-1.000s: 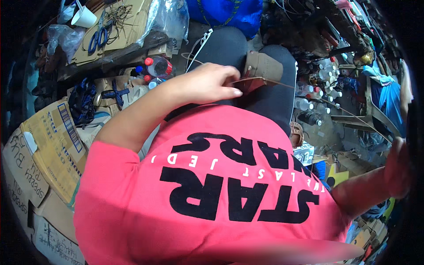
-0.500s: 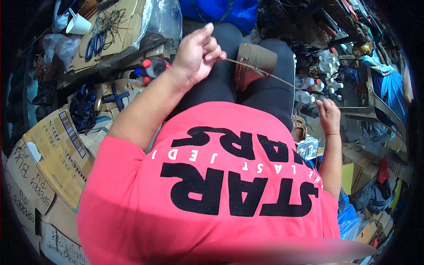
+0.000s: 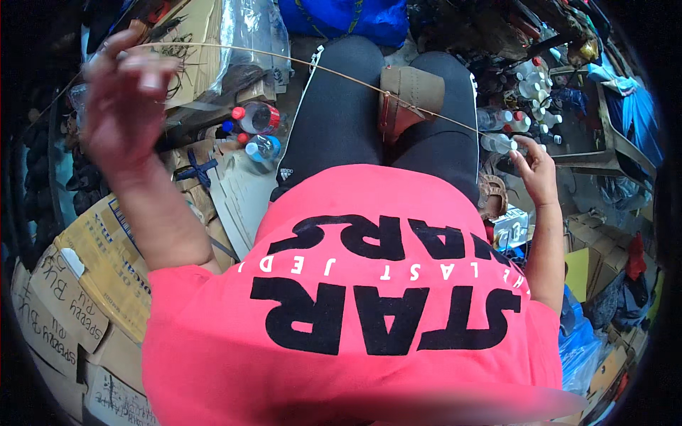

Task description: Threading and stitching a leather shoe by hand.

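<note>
A tan leather shoe (image 3: 419, 91) sits wedged between my thighs, its reddish-brown side toward the left. A long thin thread (image 3: 339, 74) passes through its edge and stretches out both ways. Far out on the left, my raised left hand (image 3: 128, 106) is blurred by motion, with the thread running to its curled fingers. On the right, my right hand (image 3: 538, 174) pinches the other end between thumb and fingertips, near the plastic bottles. Whether either hand also holds a needle is too small to make out.
Bottles with red and blue caps (image 3: 259, 117) stand left of my legs. Several clear bottles (image 3: 529, 92) crowd the right side. Cardboard boxes (image 3: 92, 266) are stacked at lower left, and a blue bag (image 3: 348, 18) lies ahead. A brown sandal (image 3: 491, 197) rests by my right thigh.
My left hand has swung from above my left thigh out to the far left, drawing a longer stretch of thread. My right hand has shifted slightly right and down.
</note>
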Demonstrator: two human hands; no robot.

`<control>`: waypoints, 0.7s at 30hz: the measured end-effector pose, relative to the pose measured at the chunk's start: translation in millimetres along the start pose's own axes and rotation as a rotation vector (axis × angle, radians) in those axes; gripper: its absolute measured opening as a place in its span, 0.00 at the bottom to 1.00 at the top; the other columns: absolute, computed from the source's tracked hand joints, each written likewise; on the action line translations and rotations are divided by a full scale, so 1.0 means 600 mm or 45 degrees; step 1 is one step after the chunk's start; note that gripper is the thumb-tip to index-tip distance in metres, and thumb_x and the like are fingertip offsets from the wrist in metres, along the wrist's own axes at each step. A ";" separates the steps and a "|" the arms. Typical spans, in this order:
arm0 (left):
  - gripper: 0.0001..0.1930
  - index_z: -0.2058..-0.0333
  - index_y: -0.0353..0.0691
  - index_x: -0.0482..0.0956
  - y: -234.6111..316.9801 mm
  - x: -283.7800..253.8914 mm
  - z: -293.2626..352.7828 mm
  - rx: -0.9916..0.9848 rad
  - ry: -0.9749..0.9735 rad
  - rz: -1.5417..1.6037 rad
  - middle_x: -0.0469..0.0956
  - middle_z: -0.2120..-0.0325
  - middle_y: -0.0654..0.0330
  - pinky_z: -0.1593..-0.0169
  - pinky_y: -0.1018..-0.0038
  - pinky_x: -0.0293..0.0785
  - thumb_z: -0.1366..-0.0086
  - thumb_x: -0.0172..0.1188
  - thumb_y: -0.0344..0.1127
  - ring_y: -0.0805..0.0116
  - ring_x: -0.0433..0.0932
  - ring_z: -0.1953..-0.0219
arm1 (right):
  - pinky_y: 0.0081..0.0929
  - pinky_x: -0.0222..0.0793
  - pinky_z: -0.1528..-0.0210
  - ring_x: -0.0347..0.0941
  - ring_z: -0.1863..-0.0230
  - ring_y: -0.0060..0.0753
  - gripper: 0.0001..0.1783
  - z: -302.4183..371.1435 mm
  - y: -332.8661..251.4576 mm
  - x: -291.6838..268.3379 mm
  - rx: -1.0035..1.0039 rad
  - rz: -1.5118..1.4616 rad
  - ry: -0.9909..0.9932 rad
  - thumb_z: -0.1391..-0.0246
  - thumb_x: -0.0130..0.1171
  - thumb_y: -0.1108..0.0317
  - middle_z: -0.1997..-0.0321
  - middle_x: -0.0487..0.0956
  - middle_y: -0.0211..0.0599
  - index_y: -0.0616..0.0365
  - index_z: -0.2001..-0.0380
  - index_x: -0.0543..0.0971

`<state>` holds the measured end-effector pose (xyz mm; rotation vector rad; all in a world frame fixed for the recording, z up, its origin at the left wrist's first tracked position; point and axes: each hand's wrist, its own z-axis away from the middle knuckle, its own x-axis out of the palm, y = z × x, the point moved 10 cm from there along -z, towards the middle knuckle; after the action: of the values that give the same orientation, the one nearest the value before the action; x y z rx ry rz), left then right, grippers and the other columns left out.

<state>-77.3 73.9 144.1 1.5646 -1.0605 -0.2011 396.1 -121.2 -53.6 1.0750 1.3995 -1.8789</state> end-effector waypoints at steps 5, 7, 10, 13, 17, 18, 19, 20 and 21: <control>0.33 0.45 0.33 0.66 0.103 0.050 0.006 0.235 -0.080 -0.171 0.69 0.48 0.47 0.36 0.55 0.49 0.40 0.55 0.55 0.55 0.70 0.51 | 0.21 0.63 0.69 0.65 0.73 0.21 0.18 -0.011 0.026 0.001 0.121 -0.104 -0.007 0.51 0.63 0.62 0.70 0.77 0.34 0.57 0.57 0.77; 0.26 0.47 0.34 0.70 0.147 -0.010 0.023 0.425 0.216 -0.275 0.67 0.46 0.43 0.39 0.56 0.57 0.37 0.55 0.47 0.53 0.71 0.49 | 0.20 0.63 0.68 0.66 0.72 0.20 0.19 -0.022 0.025 0.011 0.173 -0.115 -0.037 0.51 0.64 0.62 0.69 0.77 0.34 0.58 0.57 0.77; 0.20 0.46 0.35 0.69 0.149 -0.050 0.017 0.542 0.331 -1.265 0.71 0.49 0.48 0.35 0.62 0.50 0.34 0.48 0.37 0.57 0.65 0.42 | 0.19 0.65 0.66 0.67 0.71 0.19 0.19 -0.052 -0.038 0.009 0.072 -0.374 0.007 0.51 0.65 0.60 0.73 0.74 0.29 0.62 0.60 0.76; 0.20 0.52 0.34 0.74 -0.040 0.039 -0.068 0.397 0.169 -1.509 0.76 0.55 0.53 0.49 0.73 0.66 0.42 0.43 0.20 0.69 0.72 0.58 | 0.22 0.65 0.67 0.67 0.72 0.21 0.22 -0.082 -0.138 0.022 -0.057 -0.446 -0.025 0.56 0.68 0.56 0.76 0.73 0.29 0.63 0.66 0.74; 0.17 0.52 0.45 0.77 -0.302 0.076 -0.106 -0.319 -0.352 -1.489 0.73 0.66 0.60 0.53 0.75 0.67 0.42 0.54 0.29 0.69 0.71 0.60 | 0.30 0.66 0.70 0.70 0.74 0.37 0.29 -0.115 -0.263 0.048 -0.323 -0.059 -0.081 0.66 0.72 0.50 0.77 0.73 0.43 0.62 0.68 0.74; 0.19 0.51 0.49 0.76 -0.354 0.080 -0.109 -0.398 -0.567 -1.706 0.73 0.64 0.58 0.52 0.74 0.67 0.43 0.58 0.33 0.66 0.72 0.59 | 0.30 0.66 0.70 0.70 0.74 0.37 0.29 -0.122 -0.270 0.054 -0.328 -0.056 -0.087 0.66 0.72 0.50 0.77 0.73 0.43 0.62 0.68 0.74; 0.19 0.51 0.49 0.76 -0.378 0.070 -0.117 -0.401 -0.556 -1.707 0.73 0.64 0.58 0.52 0.74 0.67 0.43 0.58 0.33 0.66 0.72 0.59 | 0.31 0.67 0.69 0.71 0.73 0.39 0.30 -0.128 -0.271 0.060 -0.298 -0.042 -0.112 0.66 0.72 0.49 0.76 0.74 0.43 0.62 0.68 0.74; 0.23 0.49 0.51 0.75 -0.393 0.078 -0.127 -0.274 -0.617 -1.674 0.72 0.61 0.57 0.50 0.72 0.67 0.45 0.62 0.37 0.62 0.72 0.56 | 0.32 0.68 0.69 0.72 0.73 0.41 0.31 -0.133 -0.268 0.064 -0.261 -0.025 -0.134 0.67 0.73 0.48 0.75 0.75 0.44 0.62 0.68 0.74; 0.27 0.47 0.53 0.74 -0.402 0.084 -0.134 -0.147 -0.675 -1.639 0.72 0.58 0.55 0.49 0.70 0.67 0.48 0.66 0.42 0.58 0.72 0.54 | 0.32 0.69 0.67 0.74 0.71 0.42 0.32 -0.137 -0.264 0.064 -0.237 0.007 -0.136 0.69 0.74 0.49 0.74 0.76 0.45 0.63 0.68 0.74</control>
<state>125.9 73.2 -17.2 1.9196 -0.2323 -1.5726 270.5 6.2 -17.1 0.8744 1.4747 -1.7367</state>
